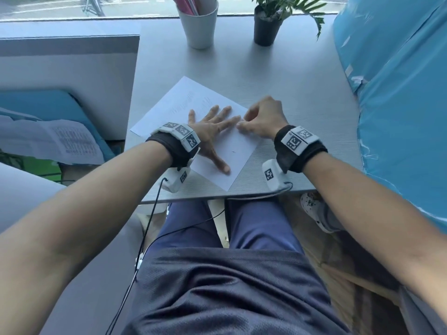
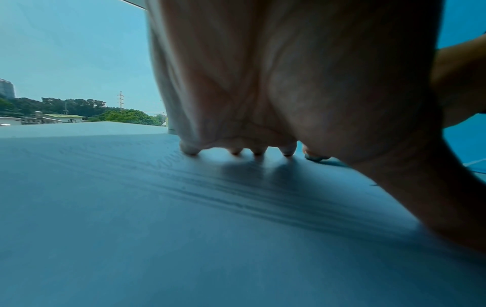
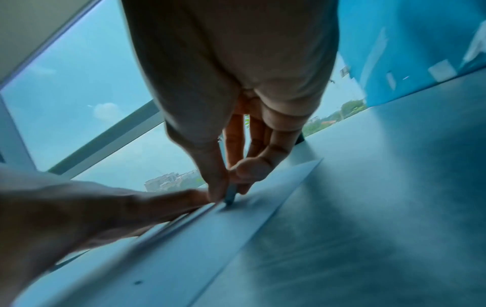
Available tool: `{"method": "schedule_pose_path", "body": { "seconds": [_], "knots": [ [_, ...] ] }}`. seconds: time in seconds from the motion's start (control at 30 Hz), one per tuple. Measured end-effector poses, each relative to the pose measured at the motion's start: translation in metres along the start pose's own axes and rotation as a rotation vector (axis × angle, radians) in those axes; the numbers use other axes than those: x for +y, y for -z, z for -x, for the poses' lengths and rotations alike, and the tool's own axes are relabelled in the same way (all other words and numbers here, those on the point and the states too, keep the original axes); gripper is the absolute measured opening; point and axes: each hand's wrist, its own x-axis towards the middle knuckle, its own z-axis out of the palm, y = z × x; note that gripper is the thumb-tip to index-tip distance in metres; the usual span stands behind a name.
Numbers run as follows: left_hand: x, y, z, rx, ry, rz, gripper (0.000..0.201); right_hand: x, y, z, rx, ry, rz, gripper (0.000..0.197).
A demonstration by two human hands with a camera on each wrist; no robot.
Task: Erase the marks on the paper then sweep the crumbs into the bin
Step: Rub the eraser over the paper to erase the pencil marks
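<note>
A white paper (image 1: 232, 146) lies at an angle on the grey table (image 1: 302, 97), with faint pencil marks (image 1: 191, 100) on its far half and a dark speck (image 1: 233, 151) near the front. My left hand (image 1: 215, 131) lies flat on the sheet with fingers spread, and in the left wrist view its fingertips (image 2: 257, 152) press the paper (image 2: 184, 207). My right hand (image 1: 242, 124) is at the sheet's right edge. In the right wrist view it (image 3: 228, 187) pinches a thin pale eraser (image 3: 231, 194) whose tip touches the paper (image 3: 210, 249), right beside a left-hand finger (image 3: 170, 201).
A grey cup of pink pens (image 1: 198, 25) and a potted plant (image 1: 266, 27) stand at the table's far edge. A blue plastic-wrapped bulk (image 1: 399, 93) borders the right side. A white box (image 1: 72, 68) and a printed sheet (image 1: 60, 141) sit left of the table.
</note>
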Motion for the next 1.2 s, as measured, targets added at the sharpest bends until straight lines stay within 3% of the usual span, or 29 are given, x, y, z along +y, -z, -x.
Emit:
{"method": "schedule_pose_path", "body": {
  "seconds": [0.17,0.3,0.43,0.57,0.73,0.83,0.9,0.97,1.0,1.1,1.2],
  "knots": [
    [0.002,0.007,0.002,0.041,-0.012,-0.033,0.151,-0.002,0.001,-0.008,-0.009,0.0,0.046,0.018],
    [0.004,0.0,0.014,0.084,-0.02,-0.075,0.134,-0.003,0.002,-0.014,0.016,-0.01,0.068,0.015],
    [-0.002,-0.009,0.02,0.016,0.015,-0.019,0.148,-0.009,-0.001,-0.002,0.043,0.044,0.117,0.014],
    [0.005,-0.008,0.019,0.001,0.023,-0.013,0.153,-0.019,-0.026,0.039,-0.155,0.182,0.064,0.01],
    [0.002,-0.011,0.018,0.012,0.025,0.009,0.154,-0.012,-0.014,0.02,-0.052,0.033,-0.044,0.012],
    [0.005,-0.01,0.017,-0.002,0.027,-0.004,0.155,-0.022,-0.027,0.039,-0.267,0.172,0.061,0.012],
    [0.005,-0.01,0.017,0.002,0.022,0.003,0.155,-0.017,-0.023,0.031,-0.217,0.12,0.052,0.014],
    [0.003,-0.011,0.018,0.009,0.025,0.015,0.154,-0.014,-0.016,0.021,-0.064,0.035,-0.02,0.014],
    [0.003,-0.011,0.018,0.007,0.03,0.01,0.154,-0.014,-0.017,0.021,-0.057,0.044,-0.024,0.012],
    [0.004,-0.01,0.015,-0.007,0.03,-0.009,0.156,-0.021,-0.029,0.041,-0.253,0.17,0.072,0.013],
    [0.002,-0.011,0.016,-0.004,0.022,0.014,0.156,-0.013,-0.016,0.027,-0.123,0.071,-0.009,0.01]
  ]
}}
